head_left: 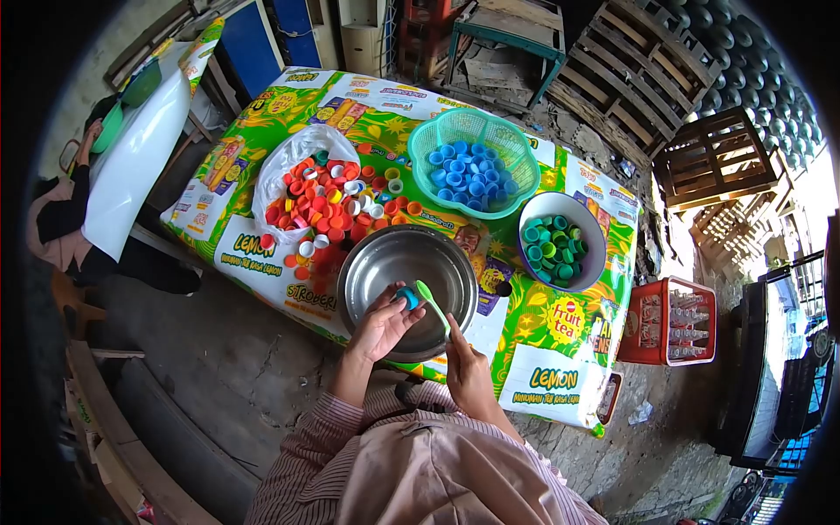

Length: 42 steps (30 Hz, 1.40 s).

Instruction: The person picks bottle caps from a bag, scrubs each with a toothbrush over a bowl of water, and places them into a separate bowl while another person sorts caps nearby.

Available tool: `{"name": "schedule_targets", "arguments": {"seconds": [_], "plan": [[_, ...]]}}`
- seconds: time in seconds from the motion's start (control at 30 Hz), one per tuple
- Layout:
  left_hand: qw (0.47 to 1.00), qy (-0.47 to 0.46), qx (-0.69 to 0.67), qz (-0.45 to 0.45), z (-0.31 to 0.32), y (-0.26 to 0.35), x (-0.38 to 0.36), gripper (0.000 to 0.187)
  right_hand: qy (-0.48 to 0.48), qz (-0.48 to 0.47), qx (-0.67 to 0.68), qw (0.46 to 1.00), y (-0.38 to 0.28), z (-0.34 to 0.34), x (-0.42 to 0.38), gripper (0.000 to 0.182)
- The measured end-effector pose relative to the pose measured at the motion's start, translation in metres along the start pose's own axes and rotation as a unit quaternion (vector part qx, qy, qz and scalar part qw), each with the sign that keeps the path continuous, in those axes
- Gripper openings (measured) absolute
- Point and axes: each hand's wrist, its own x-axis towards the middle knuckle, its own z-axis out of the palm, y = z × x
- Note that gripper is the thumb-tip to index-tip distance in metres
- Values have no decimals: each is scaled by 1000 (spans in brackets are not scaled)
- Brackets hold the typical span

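Over the metal bowl (454,255), my left hand (378,329) pinches a blue bottle cap (408,298) between its fingertips. My right hand (467,371) grips a slim light green toothbrush (431,302) by its lower end. The toothbrush head points up and left, close beside the cap. Just beyond the bowl lies a heap of red, orange, white and yellow caps (327,203), partly spilling from a white plastic bag (282,166).
A green basket (421,143) holds blue caps, and a white bowl (597,234) to its right holds green ones. All stand on a printed table cover (223,184). At left, another person's hand (91,133) touches a green container (108,129). A red bottle crate (646,354) stands right.
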Motion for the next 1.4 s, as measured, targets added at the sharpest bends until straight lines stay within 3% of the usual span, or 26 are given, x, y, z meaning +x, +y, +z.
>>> {"name": "schedule_targets", "arguments": {"seconds": [0.07, 0.23, 0.4, 0.47, 0.57, 0.67, 0.8, 0.93, 1.07, 1.2, 1.27, 1.4], "plan": [[1000, 12, 11, 3, -3, 0, 1, 23, 52, -25, 13, 998, 4, 1, 2, 51], [998, -58, -21, -9, -14, -2, 4, 26, -8, 23, 8, 1000, -2, -3, 2, 52], [1000, -20, -5, -12, -5, 0, 4, 25, 18, -29, 17, 999, 3, 1, 0, 53], [1000, -14, 7, 0, -8, -2, 5, 24, 7, 13, 11, 1000, 5, -1, 1, 53], [999, -19, -41, -11, -9, -1, 6, 22, 35, -49, 13, 998, 2, -3, 0, 52], [996, -42, -75, -36, -16, -2, 7, 22, 22, 25, -7, 999, 15, 2, 1, 52], [998, -6, -56, -43, -2, 2, 6, 25, 38, -46, 26, 998, 3, -1, -1, 52], [994, -46, -82, -59, -8, 0, 8, 27, 30, 36, 8, 999, 14, -2, 1, 52], [999, 15, -30, -42, 2, 0, 7, 25, 17, -20, 2, 1000, 3, -2, 1, 51], [999, 16, -17, -48, -4, -1, 6, 25, 38, 17, 23, 999, 7, -3, 1, 51], [994, -42, -85, -55, -10, -2, 5, 26, 33, -11, 27, 999, 5, -3, -1, 51], [998, -19, -39, -47, -7, -1, 4, 26, 14, -7, 27, 1000, 6, -2, -2, 51]]}}
